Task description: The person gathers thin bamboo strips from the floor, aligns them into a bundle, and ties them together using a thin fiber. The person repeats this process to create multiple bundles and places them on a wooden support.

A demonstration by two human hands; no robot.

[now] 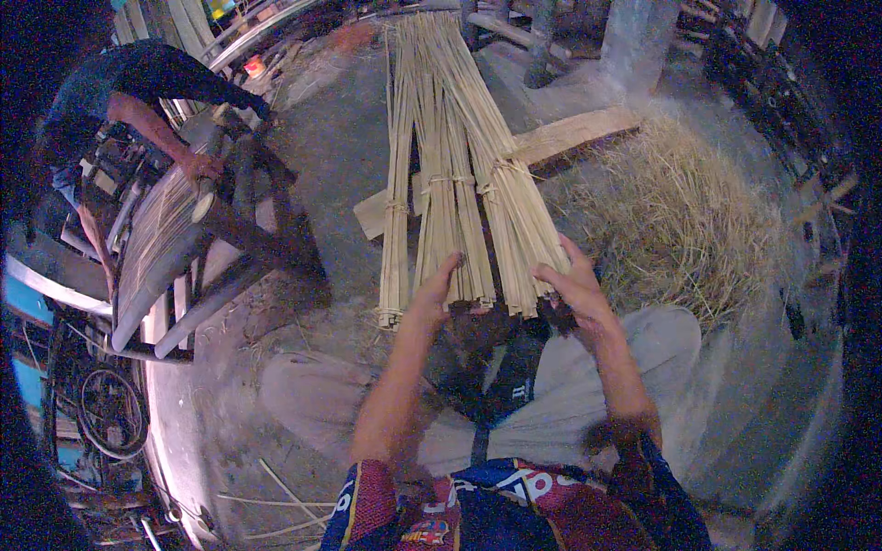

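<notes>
Several tied bundles of long pale bamboo strips (450, 165) lie on the concrete floor in front of me, running away from my knees. My left hand (432, 294) rests on the near end of the middle bundle, fingers closed around the strip ends. My right hand (570, 280) grips the near end of the right bundle (514, 211), thumb on top. A thinner bundle (397, 184) lies apart at the left. Thin cords tie each bundle around its middle.
A wooden plank (570, 133) lies crosswise under the bundles. A heap of dry straw-like shavings (680, 211) spreads at the right. At the left another person (138, 92) bends over a dark wooden frame machine (211, 239). Loose strips lie near my left knee.
</notes>
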